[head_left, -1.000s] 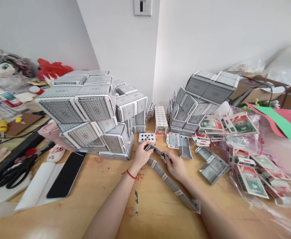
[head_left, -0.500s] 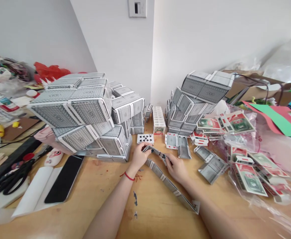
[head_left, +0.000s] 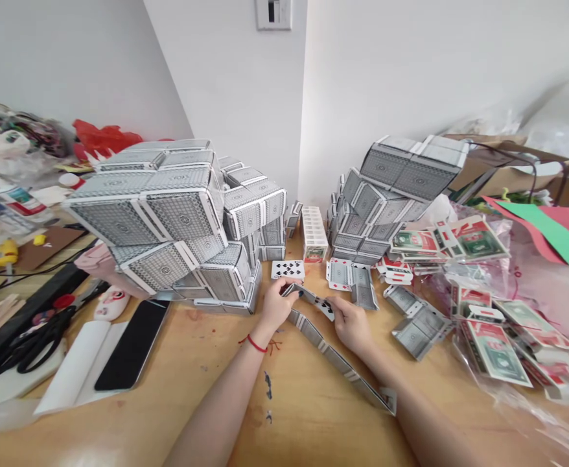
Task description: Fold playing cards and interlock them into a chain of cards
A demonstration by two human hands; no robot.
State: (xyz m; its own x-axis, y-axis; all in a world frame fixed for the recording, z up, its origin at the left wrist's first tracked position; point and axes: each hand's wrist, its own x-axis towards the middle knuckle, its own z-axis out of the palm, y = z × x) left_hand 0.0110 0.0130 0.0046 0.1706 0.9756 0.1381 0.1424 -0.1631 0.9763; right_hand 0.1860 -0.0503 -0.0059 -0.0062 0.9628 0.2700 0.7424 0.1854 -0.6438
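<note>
My left hand, with a red cord at the wrist, is closed on one end of a folded playing card piece. My right hand pinches the other end of this playing card, whose black pips partly show. Below and between the hands, a long strip of joined playing cards stands on edge across the table and runs toward my right forearm. Whether the held card is joined to this strip I cannot tell. Beyond my left hand lies a flat spade card. Folded cards lie past my right hand.
Large stacks of card-built blocks stand at left and right, with a narrow card box between them. A phone and scissors lie left. Card packs and folded card pieces lie right.
My right hand has slid slightly to the right along the held card, so more of its pip side shows. The whole view has shifted a little; my left hand keeps its grip.
</note>
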